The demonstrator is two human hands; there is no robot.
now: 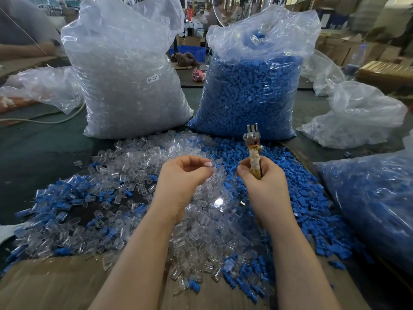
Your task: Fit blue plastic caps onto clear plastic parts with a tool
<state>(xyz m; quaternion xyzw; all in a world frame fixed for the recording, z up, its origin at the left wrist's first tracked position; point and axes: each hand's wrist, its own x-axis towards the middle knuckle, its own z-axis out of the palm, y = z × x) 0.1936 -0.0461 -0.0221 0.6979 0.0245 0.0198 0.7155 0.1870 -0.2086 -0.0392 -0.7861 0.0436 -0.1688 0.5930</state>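
Left hand: fingers curled inward, whatever sits between fingertips too small and glare-washed to tell. Tool: lower handle hidden inside right hand; metal head too blurred to read shape. Blue-filled bag at right cut off by frame edge. Person far left cropped, blurred. Background shelves, boxes smeared. Worktop largely buried under loose parts.
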